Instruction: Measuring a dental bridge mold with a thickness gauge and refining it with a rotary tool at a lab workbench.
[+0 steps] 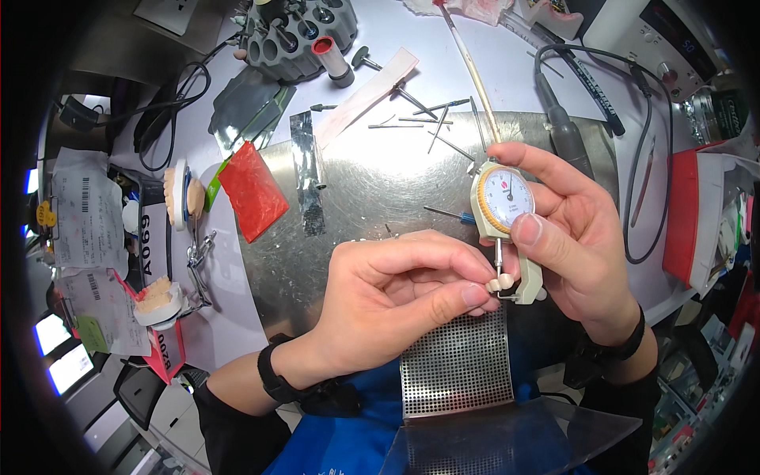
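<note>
My right hand point(571, 229) is closed round a dial thickness gauge point(484, 207) with a round white face and a yellow rim. Its thumb presses beside the dial while the forefinger rests at the top. My left hand point(412, 289) pinches a small cream-coloured dental crown piece point(500, 283) between thumb and forefinger. That piece sits at the gauge's measuring tips, below the dial; whether both tips touch it I cannot tell. Under my hands lies a perforated metal grille point(455, 368).
On the metal plate point(380, 190) lie several burs point(438, 131), a red sheet point(253, 191) and a dark foil strip point(305, 170). Plaster jaw models point(158, 305) stand at the left. A grey bur holder point(297, 39) is at the back, a corded handpiece point(564, 131) at the right.
</note>
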The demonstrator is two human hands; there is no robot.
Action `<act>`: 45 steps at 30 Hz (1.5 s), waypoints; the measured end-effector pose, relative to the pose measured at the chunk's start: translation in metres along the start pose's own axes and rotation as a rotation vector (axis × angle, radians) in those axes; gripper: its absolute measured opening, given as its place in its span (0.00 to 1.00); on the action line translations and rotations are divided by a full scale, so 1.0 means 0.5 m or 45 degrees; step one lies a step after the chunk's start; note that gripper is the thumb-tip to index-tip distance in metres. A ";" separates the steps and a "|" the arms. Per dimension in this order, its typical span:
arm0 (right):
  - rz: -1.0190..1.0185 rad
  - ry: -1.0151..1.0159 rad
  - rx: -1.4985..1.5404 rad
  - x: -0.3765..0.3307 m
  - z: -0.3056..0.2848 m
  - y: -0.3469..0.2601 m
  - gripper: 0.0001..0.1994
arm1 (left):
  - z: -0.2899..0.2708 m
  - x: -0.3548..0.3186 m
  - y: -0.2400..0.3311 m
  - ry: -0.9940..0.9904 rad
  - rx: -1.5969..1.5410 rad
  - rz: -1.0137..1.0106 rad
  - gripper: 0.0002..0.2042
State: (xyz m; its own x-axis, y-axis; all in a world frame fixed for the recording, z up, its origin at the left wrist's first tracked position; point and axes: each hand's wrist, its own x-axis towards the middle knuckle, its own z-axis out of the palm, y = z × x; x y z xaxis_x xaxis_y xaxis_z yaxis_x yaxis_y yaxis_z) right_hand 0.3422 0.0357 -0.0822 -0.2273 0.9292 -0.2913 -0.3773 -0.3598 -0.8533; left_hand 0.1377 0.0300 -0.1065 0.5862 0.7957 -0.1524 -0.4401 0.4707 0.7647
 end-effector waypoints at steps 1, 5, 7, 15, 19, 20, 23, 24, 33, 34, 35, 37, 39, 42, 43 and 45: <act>0.000 0.001 0.000 0.000 0.000 0.000 0.29 | 0.000 0.000 -0.001 0.001 0.001 0.009 0.08; 0.005 0.004 -0.003 0.000 -0.004 0.001 0.29 | -0.002 0.001 -0.003 -0.010 0.030 0.009 0.08; -0.005 0.011 -0.007 0.000 -0.006 0.000 0.29 | -0.002 0.003 -0.006 -0.010 0.085 0.070 0.09; -0.017 -0.013 -0.066 -0.012 -0.005 -0.022 0.32 | 0.010 0.004 0.003 0.034 0.419 0.252 0.18; -0.080 -0.043 -0.005 -0.019 0.000 -0.022 0.29 | 0.005 0.011 0.012 0.001 0.778 0.477 0.19; -0.093 -0.043 -0.007 -0.020 0.000 -0.019 0.29 | 0.003 0.010 0.015 -0.022 0.919 0.543 0.18; -0.207 -0.124 -0.159 -0.023 -0.004 -0.015 0.28 | 0.006 0.005 0.015 0.034 0.957 0.547 0.13; -0.216 -0.121 -0.157 -0.024 -0.005 -0.013 0.28 | 0.006 0.005 0.017 0.025 0.983 0.529 0.12; -0.354 -0.154 -0.305 -0.026 -0.012 -0.002 0.28 | 0.006 0.008 0.023 -0.029 1.056 0.572 0.09; -0.340 -0.140 -0.268 -0.023 -0.011 -0.003 0.28 | 0.005 0.010 0.022 -0.027 1.053 0.576 0.09; -0.312 -0.131 -0.222 -0.025 -0.008 -0.003 0.28 | 0.008 0.006 0.021 -0.009 1.038 0.553 0.09; -0.180 -0.089 -0.109 -0.024 0.000 -0.018 0.28 | 0.013 0.009 0.023 0.012 1.032 0.552 0.08; -0.026 -0.058 -0.017 -0.015 -0.001 -0.024 0.27 | 0.012 0.012 0.019 0.026 0.944 0.526 0.08; 0.107 -0.062 0.026 -0.009 -0.008 -0.020 0.27 | 0.012 0.004 0.009 0.050 0.830 0.467 0.10; 0.105 -0.017 -0.019 -0.008 -0.002 -0.015 0.28 | 0.011 0.002 0.009 0.072 0.741 0.421 0.12; 0.119 -0.014 -0.029 -0.007 -0.001 -0.013 0.28 | 0.010 -0.002 0.010 0.070 0.757 0.414 0.13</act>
State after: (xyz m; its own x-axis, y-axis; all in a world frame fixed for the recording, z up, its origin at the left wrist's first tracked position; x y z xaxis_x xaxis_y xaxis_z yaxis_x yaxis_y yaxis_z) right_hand 0.3457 0.0348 -0.0757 -0.2703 0.8908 -0.3652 -0.3337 -0.4425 -0.8324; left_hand 0.1385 0.0298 -0.0994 0.4451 0.8869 0.1236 -0.1303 -0.0724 0.9888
